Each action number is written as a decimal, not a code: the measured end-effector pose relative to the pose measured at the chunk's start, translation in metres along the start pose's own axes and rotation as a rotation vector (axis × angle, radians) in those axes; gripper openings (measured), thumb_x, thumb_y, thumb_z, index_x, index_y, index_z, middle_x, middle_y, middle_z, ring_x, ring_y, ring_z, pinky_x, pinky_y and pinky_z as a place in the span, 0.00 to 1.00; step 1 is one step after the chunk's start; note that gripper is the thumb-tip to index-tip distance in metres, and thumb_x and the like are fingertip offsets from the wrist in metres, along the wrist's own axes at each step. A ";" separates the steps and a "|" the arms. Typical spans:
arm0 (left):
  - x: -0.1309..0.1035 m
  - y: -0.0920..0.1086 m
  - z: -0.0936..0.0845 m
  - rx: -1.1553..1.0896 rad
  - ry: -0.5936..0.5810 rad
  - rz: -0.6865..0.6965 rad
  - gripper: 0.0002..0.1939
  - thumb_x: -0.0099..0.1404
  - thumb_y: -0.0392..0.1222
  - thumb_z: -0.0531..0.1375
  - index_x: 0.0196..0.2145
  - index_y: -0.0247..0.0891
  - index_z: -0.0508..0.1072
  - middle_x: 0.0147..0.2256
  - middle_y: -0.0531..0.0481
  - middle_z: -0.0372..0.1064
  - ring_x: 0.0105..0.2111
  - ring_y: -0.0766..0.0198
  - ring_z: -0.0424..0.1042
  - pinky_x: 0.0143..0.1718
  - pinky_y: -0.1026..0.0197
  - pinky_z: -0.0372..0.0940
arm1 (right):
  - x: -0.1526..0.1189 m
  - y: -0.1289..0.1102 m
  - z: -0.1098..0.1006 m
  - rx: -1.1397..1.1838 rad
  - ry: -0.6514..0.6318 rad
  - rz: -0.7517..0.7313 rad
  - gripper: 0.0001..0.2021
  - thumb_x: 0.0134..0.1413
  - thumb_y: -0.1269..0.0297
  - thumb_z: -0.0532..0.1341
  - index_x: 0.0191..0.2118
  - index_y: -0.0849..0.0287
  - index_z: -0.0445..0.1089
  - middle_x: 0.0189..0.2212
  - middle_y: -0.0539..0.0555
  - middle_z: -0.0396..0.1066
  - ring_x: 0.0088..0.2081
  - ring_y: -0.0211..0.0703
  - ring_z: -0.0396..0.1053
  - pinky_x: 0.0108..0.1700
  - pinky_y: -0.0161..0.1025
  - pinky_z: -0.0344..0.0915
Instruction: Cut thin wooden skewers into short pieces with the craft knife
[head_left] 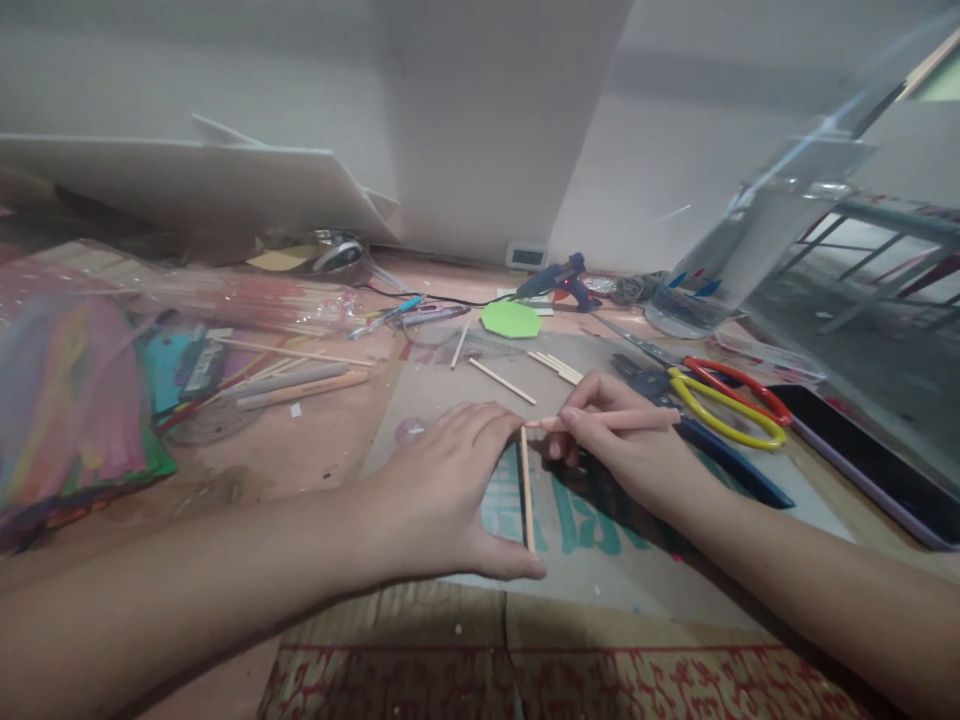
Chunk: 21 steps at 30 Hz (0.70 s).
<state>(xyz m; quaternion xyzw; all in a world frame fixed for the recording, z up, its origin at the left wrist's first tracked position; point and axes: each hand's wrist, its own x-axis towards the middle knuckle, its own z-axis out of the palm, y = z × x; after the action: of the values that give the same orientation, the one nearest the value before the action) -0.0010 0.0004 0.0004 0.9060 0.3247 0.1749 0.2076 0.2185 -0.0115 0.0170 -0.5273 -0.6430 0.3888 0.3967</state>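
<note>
My left hand spans a thin wooden stick, fingertips at its far end and thumb at its near end. The stick stands lengthwise over a grey sheet with green printed characters. Pinched in my right hand is a pink pen, its tip touching or almost touching the stick's far end. Past my hands lie a loose stick, a few shorter sticks side by side, and a light green paper octagon.
Right of my right hand are scissors with red and yellow handles, dark blue-handled pliers and a phone. A blue glue gun rests at the back by a clear container. Colourful bagged strips lie left.
</note>
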 end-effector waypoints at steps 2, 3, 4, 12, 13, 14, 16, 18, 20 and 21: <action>0.000 0.000 0.000 0.002 0.000 -0.013 0.48 0.47 0.64 0.73 0.58 0.39 0.65 0.59 0.38 0.66 0.61 0.38 0.64 0.59 0.40 0.63 | -0.001 0.000 0.000 0.008 -0.021 0.011 0.12 0.62 0.59 0.62 0.29 0.55 0.63 0.23 0.50 0.75 0.24 0.38 0.72 0.27 0.33 0.67; -0.001 0.000 0.001 0.006 0.001 -0.017 0.47 0.47 0.65 0.73 0.58 0.39 0.65 0.58 0.37 0.66 0.61 0.38 0.64 0.59 0.39 0.64 | -0.001 0.000 0.000 0.003 -0.031 0.011 0.12 0.62 0.60 0.62 0.28 0.55 0.62 0.22 0.49 0.74 0.23 0.37 0.72 0.26 0.33 0.66; -0.001 0.000 0.001 0.013 0.002 -0.018 0.47 0.46 0.65 0.73 0.58 0.39 0.65 0.58 0.37 0.66 0.60 0.37 0.64 0.59 0.39 0.64 | -0.002 -0.001 0.000 -0.007 -0.039 0.009 0.12 0.61 0.61 0.62 0.28 0.55 0.62 0.22 0.49 0.74 0.23 0.37 0.71 0.26 0.33 0.66; -0.001 -0.001 -0.001 0.022 -0.004 0.002 0.48 0.48 0.64 0.73 0.60 0.39 0.63 0.60 0.37 0.65 0.61 0.39 0.64 0.59 0.41 0.63 | 0.000 0.002 0.000 0.016 0.000 0.033 0.12 0.64 0.59 0.61 0.30 0.56 0.64 0.25 0.50 0.76 0.25 0.37 0.72 0.29 0.34 0.67; 0.000 0.000 -0.001 0.017 -0.002 -0.001 0.48 0.48 0.64 0.73 0.60 0.39 0.63 0.60 0.37 0.65 0.61 0.40 0.64 0.60 0.41 0.63 | 0.000 0.003 -0.001 0.034 -0.001 0.034 0.12 0.65 0.59 0.61 0.31 0.55 0.63 0.25 0.50 0.76 0.25 0.37 0.72 0.29 0.34 0.67; 0.000 0.000 -0.001 0.013 0.002 -0.004 0.49 0.47 0.64 0.73 0.60 0.39 0.63 0.60 0.37 0.65 0.61 0.39 0.64 0.60 0.41 0.63 | 0.000 0.005 -0.001 0.054 -0.007 0.034 0.12 0.65 0.59 0.61 0.30 0.55 0.63 0.24 0.49 0.76 0.25 0.37 0.72 0.29 0.34 0.67; -0.001 0.000 0.000 0.008 0.003 -0.009 0.49 0.47 0.64 0.73 0.60 0.39 0.63 0.60 0.37 0.65 0.61 0.39 0.64 0.61 0.41 0.62 | -0.001 0.008 -0.002 0.095 -0.033 0.039 0.12 0.64 0.59 0.61 0.30 0.55 0.62 0.22 0.48 0.75 0.24 0.38 0.72 0.27 0.34 0.65; -0.001 0.000 0.000 0.010 0.001 -0.015 0.49 0.47 0.65 0.73 0.59 0.39 0.64 0.59 0.37 0.66 0.61 0.38 0.64 0.60 0.40 0.63 | -0.001 0.010 -0.002 0.127 -0.061 0.049 0.12 0.64 0.61 0.62 0.30 0.54 0.61 0.20 0.47 0.74 0.23 0.38 0.72 0.26 0.33 0.64; -0.001 -0.001 0.001 0.015 0.000 -0.018 0.48 0.47 0.65 0.73 0.59 0.40 0.64 0.59 0.37 0.66 0.61 0.38 0.64 0.59 0.39 0.63 | 0.000 0.010 -0.002 0.129 -0.067 0.056 0.12 0.63 0.61 0.62 0.29 0.54 0.61 0.20 0.47 0.74 0.23 0.38 0.71 0.26 0.33 0.64; -0.001 -0.001 0.001 0.017 0.002 -0.014 0.48 0.47 0.65 0.73 0.58 0.40 0.64 0.59 0.37 0.66 0.61 0.38 0.64 0.59 0.40 0.64 | 0.000 0.010 -0.002 0.125 -0.061 0.053 0.12 0.63 0.61 0.62 0.29 0.54 0.62 0.21 0.47 0.74 0.23 0.38 0.71 0.26 0.34 0.64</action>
<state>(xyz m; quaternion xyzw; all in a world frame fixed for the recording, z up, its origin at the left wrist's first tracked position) -0.0019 0.0004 -0.0010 0.9052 0.3328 0.1717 0.2010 0.2240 -0.0096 0.0084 -0.5063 -0.6150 0.4547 0.3985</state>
